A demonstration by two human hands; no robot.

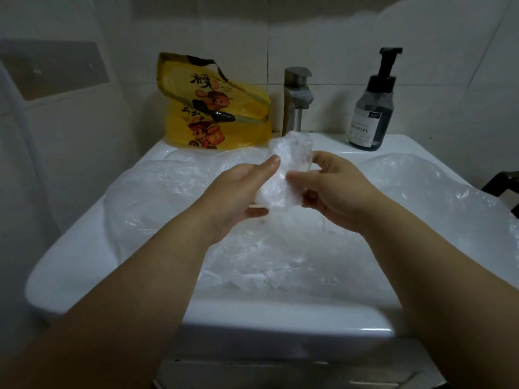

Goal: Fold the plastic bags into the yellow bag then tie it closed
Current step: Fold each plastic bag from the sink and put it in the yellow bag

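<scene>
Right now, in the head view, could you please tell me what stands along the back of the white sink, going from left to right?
Yellow printed plastic bag → grey metal faucet → dark pump-top soap bottle.

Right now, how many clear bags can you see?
3: folded bag, held between left hand and right hand; left bag and right bag, spread over the sink. They overlap, so more may be hidden.

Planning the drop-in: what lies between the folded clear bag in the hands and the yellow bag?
Only loose clear plastic draped over the sink lies there, per the head view; the faucet stands right of the yellow bag.
</scene>
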